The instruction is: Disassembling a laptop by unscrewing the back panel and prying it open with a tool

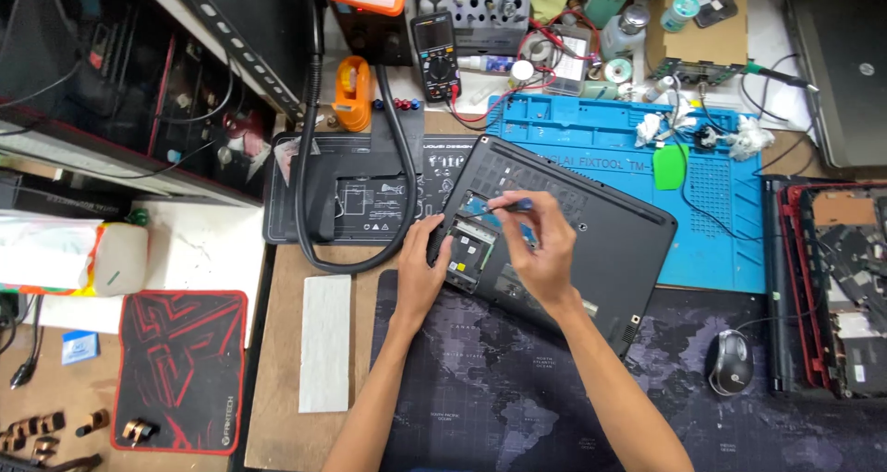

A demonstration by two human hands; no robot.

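Observation:
A black laptop (601, 250) lies bottom up and tilted on the desk, with a hatch open over its inner parts (471, 241). My right hand (545, 246) grips a small screwdriver (513, 205) whose tip points into the open bay. My left hand (420, 269) rests on the laptop's left edge, fingers pressed against the casing beside the bay.
A blue repair mat (591, 130) lies behind the laptop, a dark world-map desk mat (480, 389) under my arms. A black hose (305, 186) loops at the left. Mouse (730, 361), opened red-edged laptop (832, 287), multimeter (436, 56), white strip (325, 343) surround them.

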